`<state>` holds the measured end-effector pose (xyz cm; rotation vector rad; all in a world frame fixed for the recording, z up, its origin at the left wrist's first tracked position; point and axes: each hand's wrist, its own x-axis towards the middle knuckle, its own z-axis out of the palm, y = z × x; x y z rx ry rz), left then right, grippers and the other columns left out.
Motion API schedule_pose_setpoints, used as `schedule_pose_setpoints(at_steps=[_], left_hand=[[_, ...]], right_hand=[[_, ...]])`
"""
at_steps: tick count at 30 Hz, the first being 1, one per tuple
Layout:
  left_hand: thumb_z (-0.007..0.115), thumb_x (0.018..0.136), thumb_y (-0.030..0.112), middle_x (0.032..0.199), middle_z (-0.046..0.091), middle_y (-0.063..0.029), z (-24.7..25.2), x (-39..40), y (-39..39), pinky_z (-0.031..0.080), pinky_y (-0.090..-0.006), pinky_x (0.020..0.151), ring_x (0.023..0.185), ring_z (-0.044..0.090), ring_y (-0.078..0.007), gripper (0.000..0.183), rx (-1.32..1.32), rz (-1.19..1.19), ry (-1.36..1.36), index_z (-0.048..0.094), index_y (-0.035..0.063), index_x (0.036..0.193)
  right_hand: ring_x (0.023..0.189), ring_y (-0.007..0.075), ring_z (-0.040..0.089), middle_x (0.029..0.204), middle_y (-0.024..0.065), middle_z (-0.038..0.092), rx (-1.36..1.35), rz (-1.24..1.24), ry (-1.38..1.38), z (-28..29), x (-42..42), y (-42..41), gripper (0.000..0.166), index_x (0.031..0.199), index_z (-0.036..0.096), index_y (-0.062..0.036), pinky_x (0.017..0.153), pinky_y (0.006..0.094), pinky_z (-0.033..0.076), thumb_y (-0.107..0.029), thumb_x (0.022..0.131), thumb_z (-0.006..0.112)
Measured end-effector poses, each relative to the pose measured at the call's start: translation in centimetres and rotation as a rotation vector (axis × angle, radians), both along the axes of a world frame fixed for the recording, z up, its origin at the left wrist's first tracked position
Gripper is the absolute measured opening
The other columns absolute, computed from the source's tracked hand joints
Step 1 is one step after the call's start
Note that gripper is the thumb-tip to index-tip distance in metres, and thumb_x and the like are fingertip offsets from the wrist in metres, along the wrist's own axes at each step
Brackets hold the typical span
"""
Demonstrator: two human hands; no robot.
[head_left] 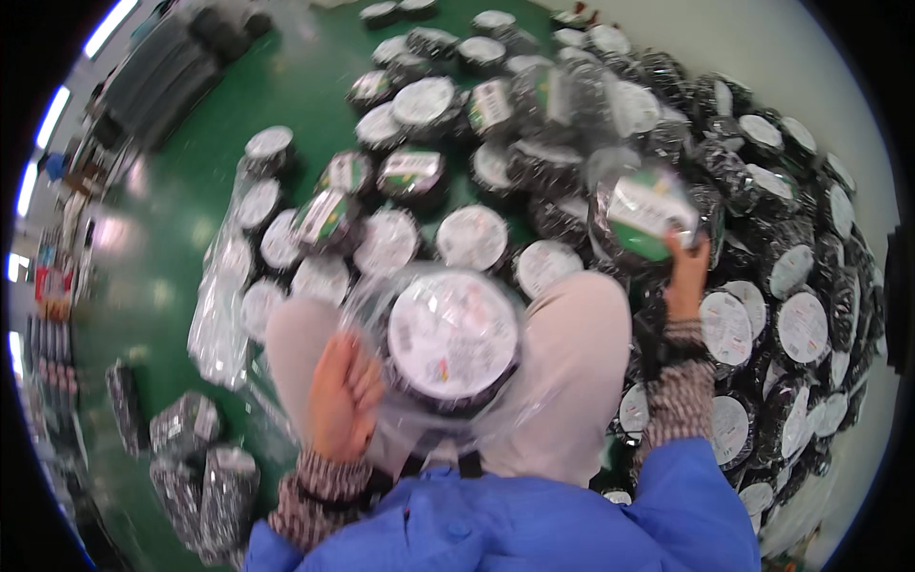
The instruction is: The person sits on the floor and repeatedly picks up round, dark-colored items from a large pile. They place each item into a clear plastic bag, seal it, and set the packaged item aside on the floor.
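A round black package with a white printed disc on top [454, 334] sits between the knees inside a clear plastic bag [361, 289]. My left hand [347, 397] has its fingers curled on the bag's left edge. Out to the right, my right hand [688, 268] grips the near edge of another wrapped round package with a green and white label [647, 211]. That package is blurred and stands among the piled ones. Both wrists show knitted cuffs.
Many similar wrapped packages [472, 237] cover the green floor ahead and pile up along the pale wall [843, 93] at the right. Clear plastic bags [218, 322] lie at the left. Several dark wrapped bundles [229, 493] lie at the lower left; a grey covered stack [168, 79] stands farther back.
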<state>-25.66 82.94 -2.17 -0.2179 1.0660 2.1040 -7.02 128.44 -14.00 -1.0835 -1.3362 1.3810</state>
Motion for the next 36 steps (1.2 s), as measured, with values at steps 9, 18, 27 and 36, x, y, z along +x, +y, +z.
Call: schedule_pose_setpoints(at_steps=[9, 18, 27, 36], left_hand=[[0.058, 0.087, 0.013, 0.056, 0.049, -0.0041, 1.4, 4.6, -7.6, 0.042, -0.0316, 0.049, 0.048, 0.046, -0.0221, 0.017, 0.073, -0.569, 1.416, 0.067, 0.0029, 0.077], [0.057, 0.092, 0.017, 0.084, 0.063, -0.0067, -2.8, 8.9, -11.3, 0.045, -0.0248, 0.065, 0.071, 0.055, -0.0118, 0.016, -0.081, -0.817, 0.656, 0.052, 0.0026, 0.098], [0.053, 0.094, 0.018, 0.076, 0.067, -0.0086, 3.8, 2.7, -2.0, 0.051, -0.0272, 0.058, 0.070, 0.066, -0.0138, 0.017, -0.424, -0.171, 1.067, 0.054, 0.0016, 0.090], [0.033, 0.101, 0.030, 0.064, 0.057, -0.0117, 14.9, 2.5, -2.1, 0.055, -0.0356, 0.050, 0.056, 0.064, -0.0263, 0.030, 0.364, -0.263, 0.782, 0.046, 0.0021, 0.096]], right_hand=[[0.123, 0.0227, 0.045, 0.140, 0.0127, 0.038, -0.703, 0.926, 0.111, 10.4, 1.9, -28.1, 0.084, 0.144, 0.023, -0.0050, 0.101, 0.0324, 0.040, -0.021, 0.075, 0.068], [0.111, 0.0279, 0.057, 0.124, 0.0176, 0.054, -1.038, 0.435, 0.204, 10.0, 5.7, -31.2, 0.050, 0.131, 0.039, 0.0030, 0.095, 0.0427, 0.048, -0.009, 0.085, 0.054], [0.115, 0.0294, 0.048, 0.136, 0.0188, 0.035, -0.268, 0.863, -0.210, 16.9, -6.6, -25.6, 0.079, 0.141, 0.023, -0.0052, 0.096, 0.0370, 0.041, -0.052, 0.087, 0.056], [0.126, 0.0522, 0.031, 0.144, 0.0342, 0.017, 1.501, 1.267, -0.850, 23.3, -7.0, -28.2, 0.078, 0.146, 0.009, -0.0074, 0.098, 0.0484, 0.042, 0.000, 0.081, 0.051]])
